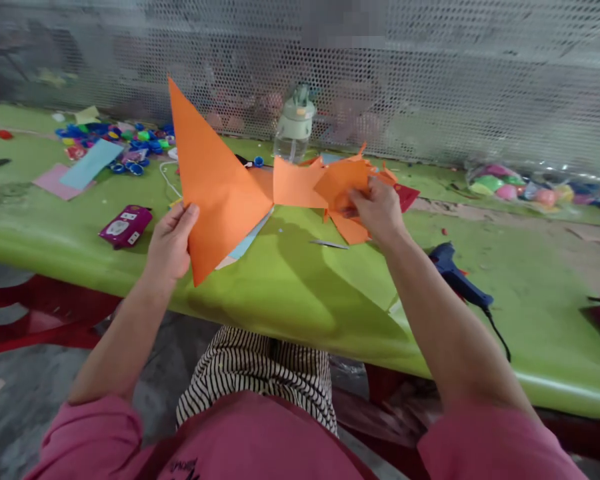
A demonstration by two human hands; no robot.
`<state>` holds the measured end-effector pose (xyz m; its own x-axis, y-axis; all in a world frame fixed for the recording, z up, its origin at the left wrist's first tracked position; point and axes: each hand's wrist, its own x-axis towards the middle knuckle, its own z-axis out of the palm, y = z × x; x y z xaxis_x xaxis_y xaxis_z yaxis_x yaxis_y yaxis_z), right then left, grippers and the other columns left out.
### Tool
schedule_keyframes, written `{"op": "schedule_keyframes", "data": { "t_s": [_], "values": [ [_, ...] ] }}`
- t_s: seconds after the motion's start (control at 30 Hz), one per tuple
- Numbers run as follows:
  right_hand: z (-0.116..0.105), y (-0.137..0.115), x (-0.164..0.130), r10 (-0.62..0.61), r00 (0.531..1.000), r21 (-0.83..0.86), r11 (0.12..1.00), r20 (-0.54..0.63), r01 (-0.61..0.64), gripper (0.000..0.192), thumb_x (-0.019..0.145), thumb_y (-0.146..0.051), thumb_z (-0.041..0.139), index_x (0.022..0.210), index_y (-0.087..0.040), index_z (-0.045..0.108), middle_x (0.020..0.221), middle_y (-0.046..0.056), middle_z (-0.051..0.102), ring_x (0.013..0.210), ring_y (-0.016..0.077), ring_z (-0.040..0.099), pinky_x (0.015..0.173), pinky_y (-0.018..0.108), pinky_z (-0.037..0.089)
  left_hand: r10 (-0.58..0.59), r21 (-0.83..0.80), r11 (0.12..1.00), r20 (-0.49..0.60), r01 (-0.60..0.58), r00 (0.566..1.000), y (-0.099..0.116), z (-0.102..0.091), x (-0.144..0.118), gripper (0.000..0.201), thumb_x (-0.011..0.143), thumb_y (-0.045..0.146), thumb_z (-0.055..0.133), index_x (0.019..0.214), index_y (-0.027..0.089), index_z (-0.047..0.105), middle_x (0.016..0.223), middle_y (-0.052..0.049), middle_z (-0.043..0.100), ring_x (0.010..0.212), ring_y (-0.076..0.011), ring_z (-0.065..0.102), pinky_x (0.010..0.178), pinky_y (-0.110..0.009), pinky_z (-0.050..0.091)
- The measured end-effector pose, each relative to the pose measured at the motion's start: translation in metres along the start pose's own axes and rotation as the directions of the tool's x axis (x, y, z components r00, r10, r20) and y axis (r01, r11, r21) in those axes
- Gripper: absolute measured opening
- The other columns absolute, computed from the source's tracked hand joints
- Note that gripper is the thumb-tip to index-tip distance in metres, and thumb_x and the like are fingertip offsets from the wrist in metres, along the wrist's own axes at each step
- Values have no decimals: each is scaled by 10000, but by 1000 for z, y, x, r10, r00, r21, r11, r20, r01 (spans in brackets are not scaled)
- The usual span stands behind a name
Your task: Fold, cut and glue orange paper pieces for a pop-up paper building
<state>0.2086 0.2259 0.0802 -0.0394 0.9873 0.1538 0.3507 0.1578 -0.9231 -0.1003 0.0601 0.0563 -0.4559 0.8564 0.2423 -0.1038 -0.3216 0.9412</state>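
A large orange paper triangle [215,180] stands tilted above the near part of the green counter [300,287], one tip pointing up and another down past the counter's edge. The left hand [173,241] pinches its lower left edge, thumb in front and fingers folded behind the sheet. To the right, a heap of orange paper scraps [330,190] lies on the counter, and the right hand [377,210] reaches into it with its fingers curled closed around one scrap. Both forearms stretch forward from pink sleeves, the left nearly straight, the right angled inward.

Under the triangle, a pale blue sheet [247,240] peeks out, mostly covered. A blue glue gun [455,277] lies beside the right forearm, its front partly hidden by the arm. Behind the scraps stands a clear bottle [293,130]. A magenta box [126,227] lies left of the left hand, with coloured bottle caps [125,143] scattered farther back. Shapes behind the mesh screen [430,80] are too blurred to make out.
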Motion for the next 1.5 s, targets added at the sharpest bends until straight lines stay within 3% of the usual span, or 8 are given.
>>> {"op": "schedule_keyframes", "data": {
  "t_s": [0.1,0.3,0.67,0.87,1.0,1.23,1.37,1.5],
  "values": [
    [16,-1,15,154,987,63,986,33,-156,143,805,-170,712,772,-212,579,661,-39,629,489,93,607,494,222,545,-64,-26,998,-32,63,997,-2,-5,-1,257,807,419,743,957,212,715,952,-29,748,1075,-219,680,911,-306,562],
    [29,5,28,257,951,132,950,174,-282,160,755,-119,759,789,-188,619,633,-24,651,489,82,609,477,189,547,-134,68,988,-38,136,990,-16,-24,12,198,767,384,744,861,218,692,863,-40,741,973,-235,711,788,-319,596],
    [30,30,40,203,970,224,947,132,-229,152,788,-277,744,821,-227,605,772,-1,677,702,153,704,687,328,639,-153,91,982,-106,163,982,-26,-36,18,234,753,400,734,821,226,592,813,-10,698,898,-206,693,752,-307,570],
    [22,13,11,-46,998,-112,992,37,50,409,747,-450,784,1080,-242,669,1125,80,704,1081,245,670,967,465,557,-232,63,971,39,229,972,-16,-12,6,231,782,388,714,894,207,622,875,-27,725,852,-198,697,723,-292,551],
    [8,5,-41,-192,953,-112,969,234,222,487,829,-538,689,1188,-210,665,1188,97,711,1103,237,669,1008,453,529,-224,94,973,182,210,957,-13,15,-3,260,808,408,690,940,197,618,904,-17,731,820,-167,687,703,-256,536],
    [1,-5,-108,-96,839,221,975,536,-29,611,810,-617,695,1280,-250,566,1355,102,642,1167,242,656,955,418,591,-244,79,969,489,236,837,-12,75,-22,281,873,470,630,995,218,606,993,-24,718,915,-173,679,781,-272,540],
    [-5,-4,-116,-68,911,360,929,407,-92,742,761,-557,764,1381,-282,465,1461,111,565,1228,260,631,929,415,616,-223,-1,964,550,268,805,-5,99,-33,387,830,514,652,1098,243,579,1105,-45,713,1076,-221,666,858,-326,553],
    [-10,0,-120,18,931,397,901,365,-173,629,747,-514,781,1288,-268,576,1413,107,614,1208,280,649,917,459,624,-227,-62,949,551,311,803,-5,108,-44,464,796,502,684,1167,258,549,1178,-56,701,1133,-234,655,872,-345,566]
  ]
}}
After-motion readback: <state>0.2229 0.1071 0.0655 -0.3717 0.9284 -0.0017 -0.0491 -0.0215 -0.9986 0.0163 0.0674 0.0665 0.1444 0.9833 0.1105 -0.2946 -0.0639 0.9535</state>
